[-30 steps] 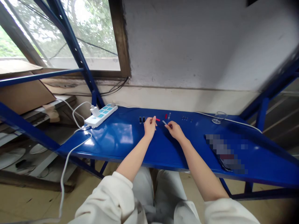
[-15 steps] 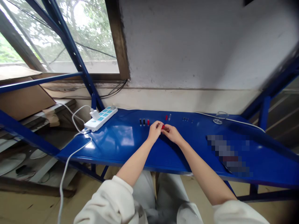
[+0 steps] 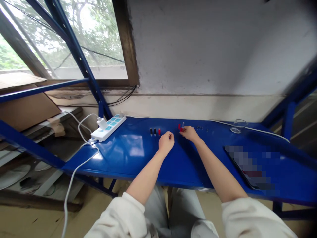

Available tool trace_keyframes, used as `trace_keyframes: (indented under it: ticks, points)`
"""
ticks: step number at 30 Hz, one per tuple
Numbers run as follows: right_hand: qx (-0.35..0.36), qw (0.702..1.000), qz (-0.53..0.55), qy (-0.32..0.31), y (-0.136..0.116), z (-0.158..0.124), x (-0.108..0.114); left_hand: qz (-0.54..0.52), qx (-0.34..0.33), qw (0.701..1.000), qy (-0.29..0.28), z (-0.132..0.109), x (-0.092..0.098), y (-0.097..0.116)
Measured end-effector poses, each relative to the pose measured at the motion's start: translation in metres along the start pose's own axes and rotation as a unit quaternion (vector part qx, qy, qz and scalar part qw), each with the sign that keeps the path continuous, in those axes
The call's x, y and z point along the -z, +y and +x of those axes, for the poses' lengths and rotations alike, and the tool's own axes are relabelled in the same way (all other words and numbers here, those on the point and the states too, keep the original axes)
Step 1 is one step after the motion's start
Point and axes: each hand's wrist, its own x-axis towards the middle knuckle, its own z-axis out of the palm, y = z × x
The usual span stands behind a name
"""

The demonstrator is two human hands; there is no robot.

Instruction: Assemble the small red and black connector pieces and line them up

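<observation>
My right hand [image 3: 190,133] pinches a small red cylinder [image 3: 181,130] between thumb and fingers, just above the blue tabletop. Close behind it stand another red cylinder [image 3: 179,126] and a clear, tube-like piece [image 3: 183,124]. My left hand [image 3: 166,142] is curled closed over the table, apart from the right; whatever it may hold is hidden. To its left, a red cylinder [image 3: 159,131] stands in a row with two black ones, one black cylinder [image 3: 155,131] beside it and the other black cylinder [image 3: 151,131] at the end.
Several tiny dark parts [image 3: 200,128] lie right of my right hand. Farther right are a clear round container [image 3: 235,130] and a blurred-out flat dark object [image 3: 244,172]. A white power strip [image 3: 109,128] with a plugged-in cable rests at the left.
My hands have drawn apart. The right one has moved right and away from me with the red cylinder; the left has shifted slightly toward me.
</observation>
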Motion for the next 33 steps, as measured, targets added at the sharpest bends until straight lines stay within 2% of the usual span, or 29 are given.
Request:
trace_keyframes:
  ticks: [4, 8, 18, 25, 33]
  points:
    - [0.003, 0.998, -0.031, 0.056, 0.003, 0.006, -0.02, 0.005, -0.008, 1.0, -0.009, -0.001, -0.002, -0.001]
    - [0.005, 0.997, -0.04, 0.071, 0.008, 0.009, -0.028, 0.008, -0.025, 1.0, -0.015, -0.002, -0.002, 0.001]
    - [-0.005, 0.997, -0.007, 0.08, 0.006, 0.008, -0.027, 0.015, -0.036, 0.999, -0.019, -0.004, 0.0, 0.005]
    - [-0.041, 0.997, 0.012, 0.062, 0.018, 0.008, -0.022, 0.019, -0.044, 0.999, -0.019, -0.004, 0.0, 0.005]
    - [-0.075, 0.993, -0.056, 0.074, 0.017, 0.001, -0.019, 0.069, -0.05, 0.996, -0.025, -0.006, 0.001, 0.006]
